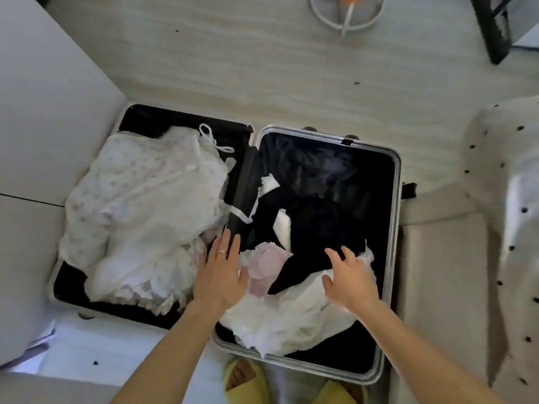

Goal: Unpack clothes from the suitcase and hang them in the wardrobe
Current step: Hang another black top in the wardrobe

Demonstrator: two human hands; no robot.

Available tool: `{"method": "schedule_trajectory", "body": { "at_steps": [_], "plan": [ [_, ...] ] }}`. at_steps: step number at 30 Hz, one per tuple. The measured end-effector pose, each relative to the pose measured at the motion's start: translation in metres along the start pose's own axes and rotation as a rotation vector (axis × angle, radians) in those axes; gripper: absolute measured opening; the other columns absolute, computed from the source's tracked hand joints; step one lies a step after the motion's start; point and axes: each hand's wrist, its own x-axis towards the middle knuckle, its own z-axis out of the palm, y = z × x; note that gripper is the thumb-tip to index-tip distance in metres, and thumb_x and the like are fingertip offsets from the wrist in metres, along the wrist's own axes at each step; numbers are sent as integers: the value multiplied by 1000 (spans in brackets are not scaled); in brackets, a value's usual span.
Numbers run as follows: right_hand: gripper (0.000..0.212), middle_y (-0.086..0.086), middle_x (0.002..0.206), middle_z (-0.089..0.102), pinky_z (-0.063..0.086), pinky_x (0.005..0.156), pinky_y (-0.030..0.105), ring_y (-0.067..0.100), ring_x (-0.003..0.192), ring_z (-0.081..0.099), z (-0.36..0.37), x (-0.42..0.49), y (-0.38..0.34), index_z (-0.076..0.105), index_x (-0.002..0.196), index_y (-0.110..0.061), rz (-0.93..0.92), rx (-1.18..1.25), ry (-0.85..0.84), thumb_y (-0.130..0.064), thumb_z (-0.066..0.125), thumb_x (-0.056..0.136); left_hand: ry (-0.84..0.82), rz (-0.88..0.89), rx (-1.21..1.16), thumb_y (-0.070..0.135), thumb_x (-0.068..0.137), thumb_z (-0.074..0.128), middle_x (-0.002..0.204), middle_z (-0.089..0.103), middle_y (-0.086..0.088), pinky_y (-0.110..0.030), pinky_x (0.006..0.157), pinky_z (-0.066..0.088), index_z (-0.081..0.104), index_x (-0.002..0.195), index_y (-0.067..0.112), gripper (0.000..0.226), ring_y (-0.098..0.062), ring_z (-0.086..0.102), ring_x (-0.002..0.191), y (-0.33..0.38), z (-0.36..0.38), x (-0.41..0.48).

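Both hands are hovering open, holding nothing. The right hand is nearest the black garment, whose length is running toward upper left; the left hand is lying beside the pink garment.

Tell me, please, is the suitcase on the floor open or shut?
Open: the silver-rimmed black suitcase lies flat with both halves showing, white clothes piled inside.

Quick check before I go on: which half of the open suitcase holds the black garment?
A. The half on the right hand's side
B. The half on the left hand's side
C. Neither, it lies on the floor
A: the black garment lies in the suitcase half under the right hand; the other half holds only the pale floral clothes.
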Motion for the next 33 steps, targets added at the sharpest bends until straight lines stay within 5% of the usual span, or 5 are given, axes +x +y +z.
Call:
{"method": "schedule_trajectory", "body": {
  "at_steps": [6,10,16,26,33],
  "plan": [
    [97,13,161,-21,51,56,31,22,70,61,79,104,12,-11,151,-50,53,48,-31,-22,60,91,123,20,-51,41,101,38,163,-24,2,-50,123,7,-15,156,16,81,-17,-15,152,-15,116,57],
    [75,14,156,16,46,70,37,36,97,61,93,137,18,11,153,-40,127,2,-51,-30,58,94,217,4,-51,29,92,56,165,-19,-1,-48,121,7,-3,158,11,91,-18,-13,152,-15,145,65],
    [44,8,137,39,43,70,38,34,95,56,101,131,13,39,139,-21,87,62,39,-28,50,97,49,-3,-24,25,91,56,159,-36,0,-48,121,6,-12,158,18,95,-19,-25,149,-25,151,64],
    [13,5,72,63,48,57,42,26,62,61,-81,17,-31,45,98,-22,-113,511,144,-33,51,98,-226,-82,-180,29,97,47,164,19,-7,-44,115,32,15,158,19,70,-27,24,148,19,-10,8],
    [19,1,81,68,50,73,39,22,77,64,-267,-138,-84,58,98,-23,-110,735,194,-40,50,95,-130,-41,-310,26,91,59,150,39,-6,-40,103,44,32,151,23,66,-28,41,135,65,-222,-100]
  ]
}}
